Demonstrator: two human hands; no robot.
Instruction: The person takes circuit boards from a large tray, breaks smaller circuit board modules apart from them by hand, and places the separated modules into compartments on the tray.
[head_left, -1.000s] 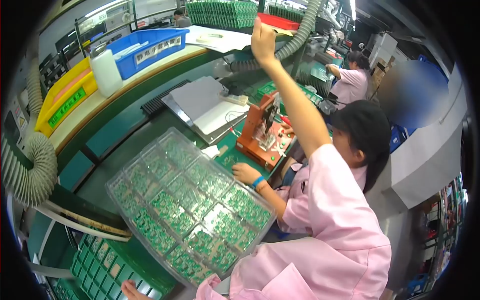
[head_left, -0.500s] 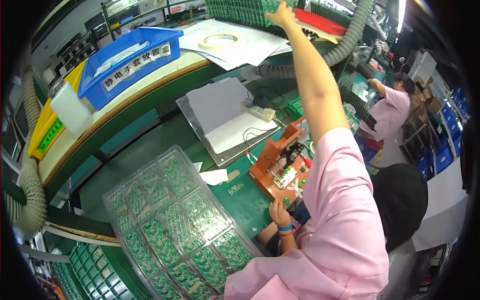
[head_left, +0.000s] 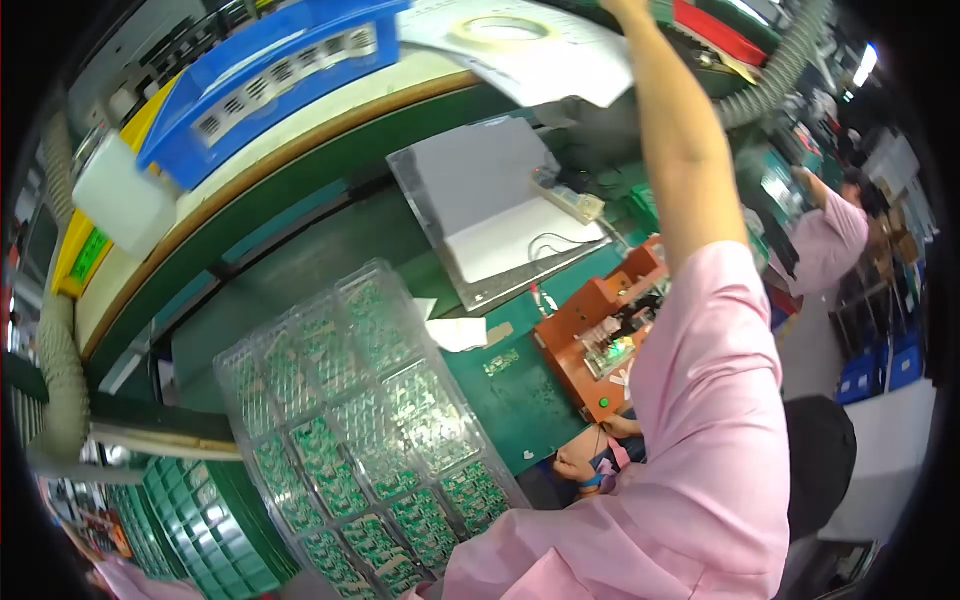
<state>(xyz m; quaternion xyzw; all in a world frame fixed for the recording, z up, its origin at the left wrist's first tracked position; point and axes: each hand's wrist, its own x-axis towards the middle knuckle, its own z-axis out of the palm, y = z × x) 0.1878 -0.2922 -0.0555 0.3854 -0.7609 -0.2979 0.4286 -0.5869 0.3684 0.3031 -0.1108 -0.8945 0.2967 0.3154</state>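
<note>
My right arm, in a pink sleeve, reaches up across the view. Only the wrist and the base of my right hand (head_left: 627,6) show at the top edge; its fingers are cut off. Nearest to it are white paper sheets (head_left: 575,75) and a red tray (head_left: 720,35) on the upper shelf. My left hand is out of view. Below my sleeve lies a clear plastic tray (head_left: 455,410), its compartments filled with several green circuit boards (head_left: 325,465). An orange-brown fixture (head_left: 565,355) stands on the green bench, beside a co-worker's hands (head_left: 577,458).
A blue bin (head_left: 270,90) and a white bottle (head_left: 125,205) stand on the shelf. A grey clipboard folder (head_left: 480,185) lies beneath. Close to my right arm is a co-worker's dark head (head_left: 820,465). Green crates (head_left: 215,520) stand lower left; ribbed hoses (head_left: 790,75) hang around.
The view has shifted, and my right hand, earlier at a rack of green boards, has slipped past the top edge. The co-worker's wristbanded hand has moved away from the fixture's front.
</note>
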